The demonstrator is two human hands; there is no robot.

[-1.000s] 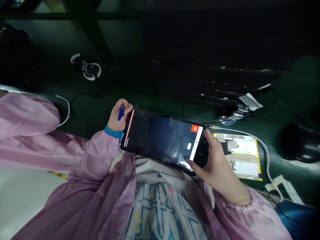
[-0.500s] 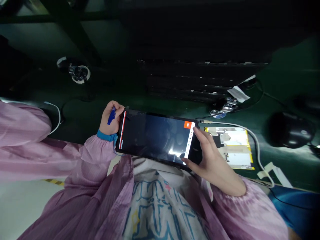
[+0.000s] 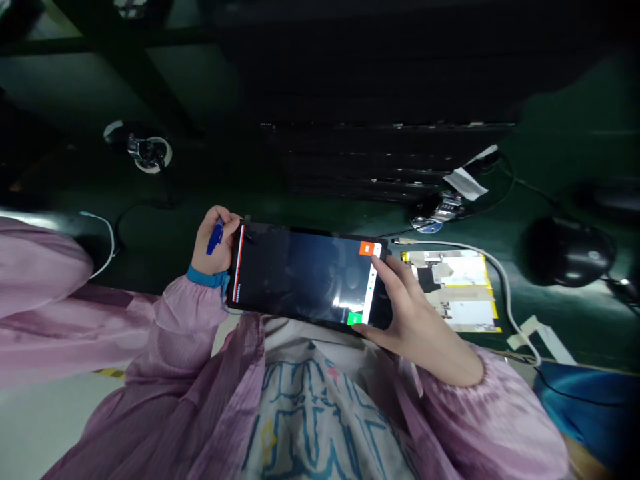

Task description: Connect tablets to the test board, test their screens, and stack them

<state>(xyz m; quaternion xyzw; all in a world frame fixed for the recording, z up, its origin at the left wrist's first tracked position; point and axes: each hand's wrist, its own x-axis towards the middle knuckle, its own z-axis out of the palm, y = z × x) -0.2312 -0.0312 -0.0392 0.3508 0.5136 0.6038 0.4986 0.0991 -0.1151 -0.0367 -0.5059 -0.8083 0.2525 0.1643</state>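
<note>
A black tablet (image 3: 295,273) lies tilted in front of my body, its screen mostly dark, with a red strip at the left end and a white icon bar at the right. My left hand (image 3: 213,240) is closed, pinching the tablet's left edge. A blue pen-like object (image 3: 215,237) sits in the same fingers; its far end is unclear. My right hand (image 3: 407,300) grips around the tablet's right end. Its index fingertip lies by an orange square (image 3: 367,249), the thumb by a green square (image 3: 355,319). Its other fingers are partly hidden.
Right of the tablet, a yellow-edged panel with taped white parts (image 3: 463,293) lies on the dark green table. A white cable (image 3: 505,280) curves around it. Metal clamp-like fittings (image 3: 443,208) stand behind, and a black rounded object (image 3: 573,257) is farther right. Another person's pink sleeve (image 3: 40,267) is at left.
A green square has appeared on the screen by my right thumb. The whole view has shifted slightly, and both hands keep their places on the tablet.
</note>
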